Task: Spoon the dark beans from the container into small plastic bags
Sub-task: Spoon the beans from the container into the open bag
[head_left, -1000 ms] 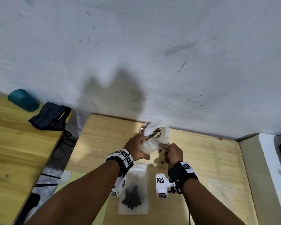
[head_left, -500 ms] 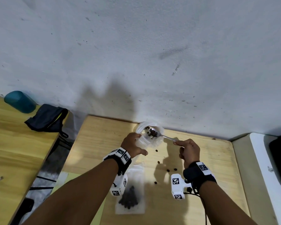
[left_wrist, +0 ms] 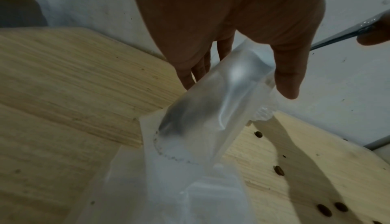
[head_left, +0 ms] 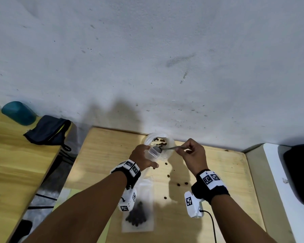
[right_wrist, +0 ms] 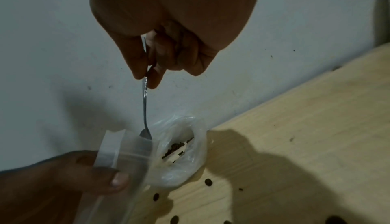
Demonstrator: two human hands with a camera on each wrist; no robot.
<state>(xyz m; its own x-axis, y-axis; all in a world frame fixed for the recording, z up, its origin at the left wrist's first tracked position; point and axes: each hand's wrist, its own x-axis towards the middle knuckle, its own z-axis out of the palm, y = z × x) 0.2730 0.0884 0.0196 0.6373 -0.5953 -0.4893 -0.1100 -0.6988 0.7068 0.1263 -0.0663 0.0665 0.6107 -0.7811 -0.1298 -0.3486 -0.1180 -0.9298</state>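
My left hand (head_left: 149, 157) holds a small clear plastic bag (head_left: 154, 153) upright, its mouth open, just in front of the container (head_left: 170, 142). The container is clear plastic against the wall with a few dark beans (head_left: 159, 144) in it. My right hand (head_left: 180, 149) pinches the handle of a metal spoon (head_left: 170, 147). In the right wrist view the spoon (right_wrist: 144, 104) points down and its bowl dips into the bag's mouth (right_wrist: 126, 151) beside the container (right_wrist: 190, 164). The left wrist view shows thumb (left_wrist: 289, 81) and fingers (left_wrist: 188, 77) on the bag (left_wrist: 211, 111); its contents are blurred.
A filled flat bag of beans (head_left: 138, 216) lies on the wooden table (head_left: 102, 155) under my left wrist. Loose beans (head_left: 178, 184) are scattered between my hands. A dark pouch (head_left: 47, 131) and teal cylinder (head_left: 18, 113) sit on the left table; a white surface (head_left: 279, 181) borders the right.
The spoon has travelled from over the container to the small bag's mouth. My right hand has moved out to the right and up. The left hand still holds the bag.
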